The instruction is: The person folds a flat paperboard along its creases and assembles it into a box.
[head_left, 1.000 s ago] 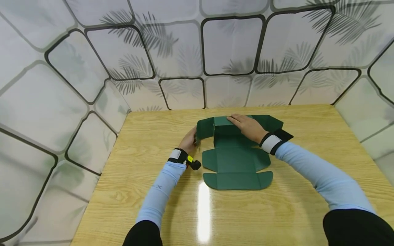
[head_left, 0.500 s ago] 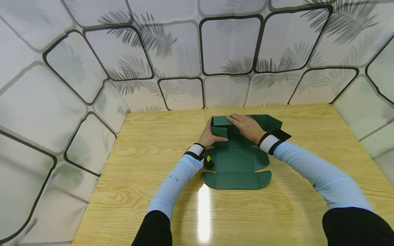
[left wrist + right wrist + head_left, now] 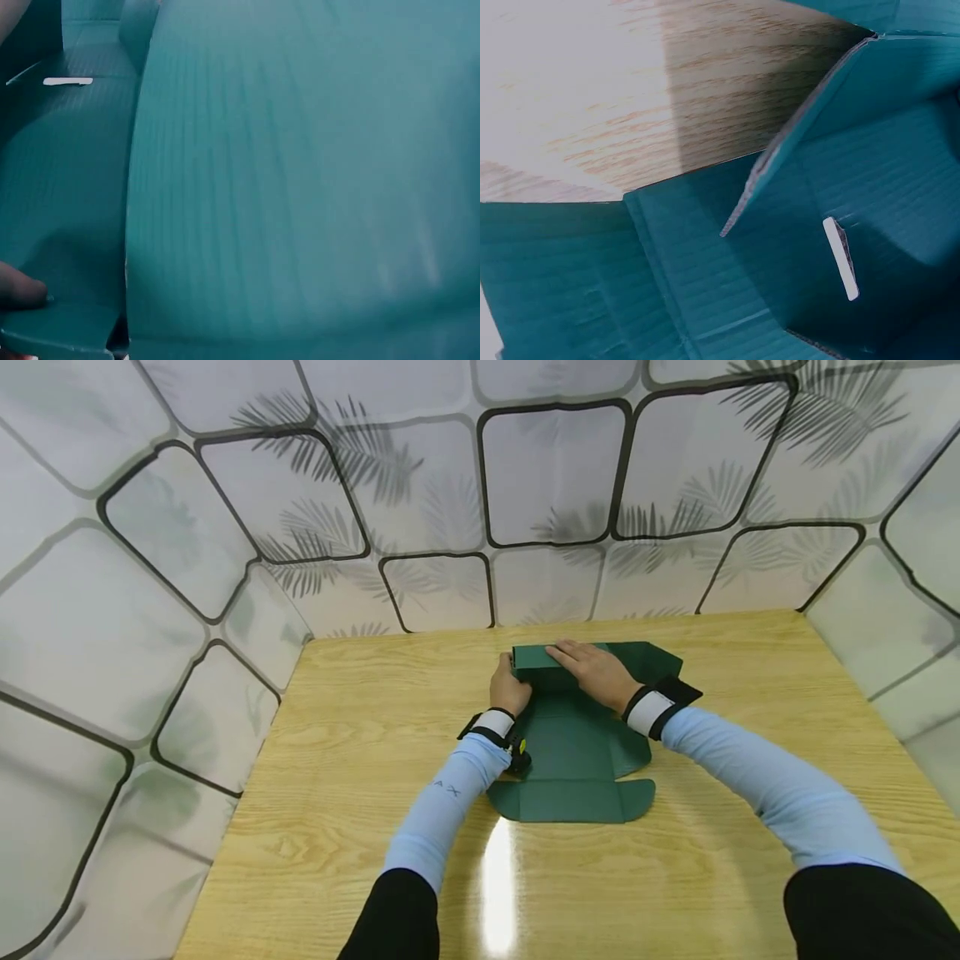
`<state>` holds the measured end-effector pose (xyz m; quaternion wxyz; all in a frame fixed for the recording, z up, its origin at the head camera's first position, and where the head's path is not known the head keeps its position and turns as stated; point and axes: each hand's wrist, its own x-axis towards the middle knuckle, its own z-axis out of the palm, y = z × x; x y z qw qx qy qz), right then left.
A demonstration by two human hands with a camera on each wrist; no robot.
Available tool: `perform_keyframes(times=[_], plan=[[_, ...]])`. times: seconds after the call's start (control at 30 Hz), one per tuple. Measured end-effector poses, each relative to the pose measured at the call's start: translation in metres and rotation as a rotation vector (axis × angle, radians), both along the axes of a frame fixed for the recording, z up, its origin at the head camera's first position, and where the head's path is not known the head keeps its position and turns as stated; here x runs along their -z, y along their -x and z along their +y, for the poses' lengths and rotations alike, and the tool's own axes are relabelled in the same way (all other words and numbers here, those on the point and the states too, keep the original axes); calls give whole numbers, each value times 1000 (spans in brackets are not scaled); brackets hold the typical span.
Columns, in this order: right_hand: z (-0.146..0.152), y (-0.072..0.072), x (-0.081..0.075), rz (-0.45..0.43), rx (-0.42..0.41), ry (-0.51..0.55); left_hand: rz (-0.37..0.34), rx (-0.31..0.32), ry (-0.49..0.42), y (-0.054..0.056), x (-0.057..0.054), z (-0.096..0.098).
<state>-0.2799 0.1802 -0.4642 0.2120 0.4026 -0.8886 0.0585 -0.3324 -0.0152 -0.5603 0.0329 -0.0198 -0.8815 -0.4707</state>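
Observation:
A green cardboard box [image 3: 573, 743], partly folded, lies on the wooden table with its back wall raised and its front panels flat. My left hand [image 3: 511, 687] grips the box at its back left corner, thumb on the near side. A fingertip [image 3: 21, 289] presses the cardboard in the left wrist view. Across the top edge of the back wall rests my right hand [image 3: 596, 675], its fingers extended; its thumb is hidden. The right side flap [image 3: 648, 658] stretches outward beyond it. In the right wrist view a folded flap [image 3: 802, 127] stands over a panel with a narrow slot [image 3: 841, 259].
The light wooden table [image 3: 360, 760] extends around the box on all sides. A patterned curtain [image 3: 555, 477] hangs behind the table and along both sides. Rounded tabs [image 3: 637, 797] form the box's front end.
My left hand has moved right and folded the left side flap inward, then settled at the back left corner. The right hand has stayed on the back wall.

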Motion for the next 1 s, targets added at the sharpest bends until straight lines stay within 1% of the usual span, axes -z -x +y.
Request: perform_keyframes(times=[0.03, 0.07, 0.1, 0.17, 0.2, 0.27, 0.3, 0.33, 0.4, 0.47, 0.53, 0.57, 0.6, 0.63, 0.73, 0.77, 0.8, 0.83, 0.87, 0.9, 0.97, 1.0], plan=[[0, 0, 0, 4, 2, 1, -13, -15, 2, -6, -10, 1], [0, 0, 0, 6, 5, 2, -17, -31, 9, -17, -24, 3], [-1, 0, 1, 8, 7, 1, -30, -46, 8, -25, -36, 5], [-1, 0, 1, 8, 9, 2, -30, -72, 15, -39, -53, 8], [-2, 0, 1, 8, 10, 2, -67, -85, 26, -46, -66, 10], [-2, -1, 0, 3, 14, 1, -58, -119, 55, -53, -74, 13], [-2, -1, 0, 1, 14, 3, -66, -133, 68, -55, -77, 15], [-3, -1, 0, -2, 17, 4, -71, -144, 88, -57, -80, 15], [-3, -1, -1, -12, 22, 7, -70, -165, 118, -57, -80, 16], [-3, -1, -2, -30, 29, 5, -84, -167, 125, -58, -82, 17], [-3, 0, -5, -72, 36, -5, -95, -166, 130, -57, -82, 16], [-4, 1, -8, -110, 39, -12, -102, -165, 134, -56, -82, 16], [-4, 2, -12, -164, 41, -25, -116, -161, 138, -55, -82, 15], [-4, 3, -17, -238, 41, -35, -126, -159, 144, -55, -83, 15], [0, 10, -38, -524, 31, 7, -156, -149, 165, -52, -85, 13], [3, 12, -46, -600, 38, 29, -164, -144, 172, -52, -85, 13], [7, 14, -53, -659, 50, 43, -170, -139, 179, -51, -86, 12], [11, 16, -60, -696, 60, 47, -174, -134, 181, -51, -86, 12], [15, 18, -66, -705, 71, 39, -176, -129, 184, -50, -86, 11], [19, 19, -69, -689, 91, 7, -176, -127, 184, -50, -87, 11], [26, 20, -73, -629, 128, -89, -174, -122, 188, -50, -87, 10], [29, 20, -72, -605, 141, -136, -173, -121, 189, -51, -87, 10]])
